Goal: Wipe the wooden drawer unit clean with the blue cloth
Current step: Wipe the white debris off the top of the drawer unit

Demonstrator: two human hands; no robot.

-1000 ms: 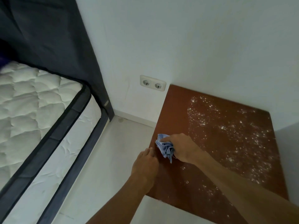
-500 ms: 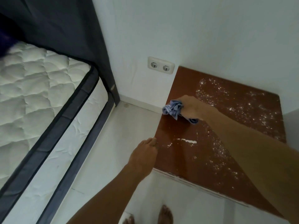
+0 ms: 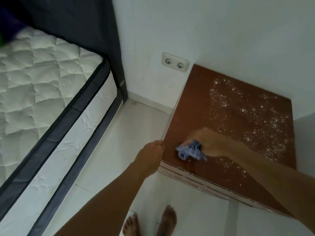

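Observation:
The wooden drawer unit [image 3: 192, 106] stands against the white wall, its reddish-brown top speckled with white powder [image 3: 252, 116] over the right half. My right hand [image 3: 209, 142] is shut on the crumpled blue cloth [image 3: 190, 150] and presses it onto the top near the front left corner. My left hand [image 3: 150, 155] hangs just off the unit's left edge, fingers together and curled slightly, fingertips beside the edge, holding nothing.
A bed with a quilted white mattress [image 3: 42, 79] and dark frame fills the left side. A double wall socket [image 3: 175, 63] sits above the unit's back left corner. Pale floor [image 3: 119, 142] lies between bed and unit. My bare feet [image 3: 150, 222] stand below the unit's front.
My right hand has swept the cloth from the back left of the top down toward the front left corner. The small white line of powder near the front is gone.

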